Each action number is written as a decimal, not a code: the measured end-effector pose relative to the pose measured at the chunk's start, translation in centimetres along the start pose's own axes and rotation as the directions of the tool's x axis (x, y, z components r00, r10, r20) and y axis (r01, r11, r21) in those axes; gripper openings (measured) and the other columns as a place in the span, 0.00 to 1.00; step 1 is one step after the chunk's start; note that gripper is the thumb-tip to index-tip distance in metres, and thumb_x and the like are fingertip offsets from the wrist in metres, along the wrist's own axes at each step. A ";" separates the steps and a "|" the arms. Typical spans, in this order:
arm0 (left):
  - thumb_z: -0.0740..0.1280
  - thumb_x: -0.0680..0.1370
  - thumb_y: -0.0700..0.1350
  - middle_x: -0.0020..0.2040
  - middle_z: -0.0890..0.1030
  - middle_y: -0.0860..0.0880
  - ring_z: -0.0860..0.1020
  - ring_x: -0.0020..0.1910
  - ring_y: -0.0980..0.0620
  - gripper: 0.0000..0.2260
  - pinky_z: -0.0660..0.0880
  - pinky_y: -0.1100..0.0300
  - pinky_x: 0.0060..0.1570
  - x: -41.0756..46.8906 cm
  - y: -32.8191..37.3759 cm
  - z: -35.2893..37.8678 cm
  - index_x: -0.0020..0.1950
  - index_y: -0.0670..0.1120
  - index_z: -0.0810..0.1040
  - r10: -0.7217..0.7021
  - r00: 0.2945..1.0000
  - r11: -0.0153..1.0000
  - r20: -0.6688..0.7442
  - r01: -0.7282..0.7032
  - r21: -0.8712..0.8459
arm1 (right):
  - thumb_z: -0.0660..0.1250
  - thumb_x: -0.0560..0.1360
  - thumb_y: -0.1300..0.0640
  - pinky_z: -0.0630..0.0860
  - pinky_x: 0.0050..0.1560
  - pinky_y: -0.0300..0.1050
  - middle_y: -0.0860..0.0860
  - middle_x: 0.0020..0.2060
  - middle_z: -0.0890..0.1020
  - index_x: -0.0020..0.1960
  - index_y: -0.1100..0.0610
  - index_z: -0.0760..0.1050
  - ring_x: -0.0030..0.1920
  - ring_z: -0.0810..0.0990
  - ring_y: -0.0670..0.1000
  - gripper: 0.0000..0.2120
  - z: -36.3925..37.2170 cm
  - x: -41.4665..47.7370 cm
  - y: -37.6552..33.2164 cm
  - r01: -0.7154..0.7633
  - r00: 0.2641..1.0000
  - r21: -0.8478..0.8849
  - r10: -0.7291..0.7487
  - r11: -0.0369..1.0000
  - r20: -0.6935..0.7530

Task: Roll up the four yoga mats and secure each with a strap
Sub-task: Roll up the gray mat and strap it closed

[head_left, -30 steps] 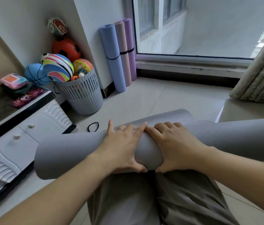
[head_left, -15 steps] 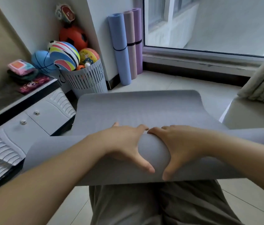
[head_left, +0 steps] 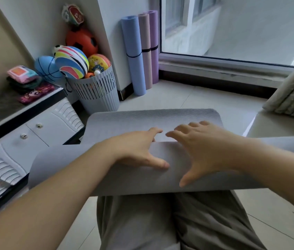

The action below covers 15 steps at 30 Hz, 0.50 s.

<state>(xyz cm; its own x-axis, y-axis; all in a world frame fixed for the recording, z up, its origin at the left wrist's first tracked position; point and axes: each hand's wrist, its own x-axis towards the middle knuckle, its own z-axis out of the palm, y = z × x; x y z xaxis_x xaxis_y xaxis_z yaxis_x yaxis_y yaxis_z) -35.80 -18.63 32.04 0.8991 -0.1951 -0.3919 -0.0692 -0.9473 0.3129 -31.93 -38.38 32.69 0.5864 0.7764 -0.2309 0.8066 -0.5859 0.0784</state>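
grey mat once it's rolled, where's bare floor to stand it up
Bare tiles lie between the three strapped mats, the window's dark base and the grey mat's loose end. More floor shows right of your legs. The left is crowded: ball basket and white cabinet.

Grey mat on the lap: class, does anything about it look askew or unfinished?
Yes. The grey mat is only partly rolled: its loose end juts out flat beyond the left hand and right hand, and no strap shows on it, unlike the three banded mats against the wall.
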 end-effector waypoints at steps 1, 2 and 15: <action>0.69 0.67 0.68 0.68 0.70 0.59 0.72 0.60 0.55 0.43 0.68 0.57 0.58 0.5 -0.2 -0.2 0.76 0.60 0.51 -0.013 1.000 1.000 0.028 0.013 0.003 | 0.62 0.54 0.19 0.69 0.63 0.53 0.48 0.65 0.70 0.74 0.50 0.54 0.62 0.71 0.53 0.58 0.6 -0.1 -0.6 0.002 1.000 -0.051 -0.003 0.999 -0.013; 0.69 0.68 0.68 0.69 0.70 0.59 0.72 0.61 0.55 0.43 0.68 0.58 0.59 0.8 -0.4 -0.5 0.76 0.60 0.51 -0.030 0.998 1.000 0.053 0.030 0.000 | 0.63 0.54 0.19 0.70 0.60 0.53 0.48 0.63 0.71 0.73 0.51 0.55 0.59 0.72 0.53 0.58 1.4 0.0 -1.2 -0.008 1.000 -0.063 0.007 0.998 -0.009; 0.69 0.63 0.72 0.72 0.65 0.50 0.67 0.69 0.47 0.52 0.57 0.41 0.70 1.1 0.4 -0.2 0.77 0.55 0.45 0.110 0.985 0.882 -0.129 -0.037 0.470 | 0.74 0.56 0.29 0.73 0.56 0.47 0.43 0.58 0.77 0.66 0.45 0.65 0.53 0.75 0.47 0.44 -0.9 4.3 2.5 -0.081 0.985 0.328 0.026 0.941 0.169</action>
<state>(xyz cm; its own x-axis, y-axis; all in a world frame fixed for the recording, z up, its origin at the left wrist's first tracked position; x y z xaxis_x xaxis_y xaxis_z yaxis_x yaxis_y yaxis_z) -34.80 -19.16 31.89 0.9343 -0.2637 -0.2400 -0.2973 -0.9477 -0.1162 -27.30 -36.31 32.71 0.5858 0.7107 -0.3896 0.6873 -0.6904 -0.2258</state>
